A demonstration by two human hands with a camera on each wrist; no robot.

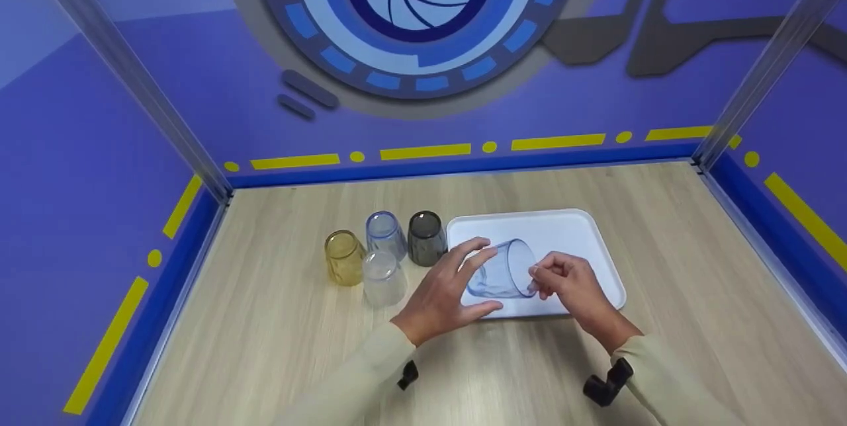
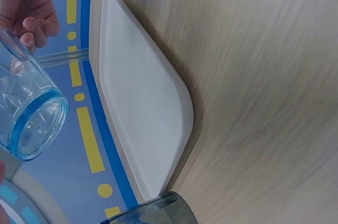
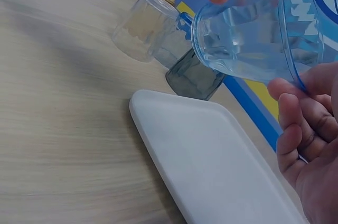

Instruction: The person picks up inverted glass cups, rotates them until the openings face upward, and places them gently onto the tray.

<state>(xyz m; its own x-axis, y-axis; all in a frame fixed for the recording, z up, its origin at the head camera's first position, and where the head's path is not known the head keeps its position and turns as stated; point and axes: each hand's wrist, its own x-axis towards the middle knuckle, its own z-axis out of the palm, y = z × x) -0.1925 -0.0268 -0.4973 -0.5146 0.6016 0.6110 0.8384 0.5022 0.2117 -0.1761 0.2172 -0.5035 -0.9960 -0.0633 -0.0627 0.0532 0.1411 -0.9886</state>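
A light-blue drinking glass (image 1: 504, 274) is tilted on its side above a white tray (image 1: 559, 227). My right hand (image 1: 574, 286) pinches its rim between thumb and fingers, plainly seen in the right wrist view. Around the base end, my left hand (image 1: 438, 295) spreads its fingers and thumb wide; a gap shows between thumb and glass in the head view. In the left wrist view, the thick base of the glass (image 2: 39, 121) faces the camera, lifted clear of the tray (image 2: 145, 89).
Left of the tray, upside-down glasses stand close together: amber (image 1: 345, 260), blue-rimmed (image 1: 386, 234), clear (image 1: 384, 284) and smoky grey (image 1: 427, 241). The grey one is beside the tray's left edge. Printed blue panels (image 1: 423, 122) enclose the wooden table (image 1: 278, 320) at back and sides.
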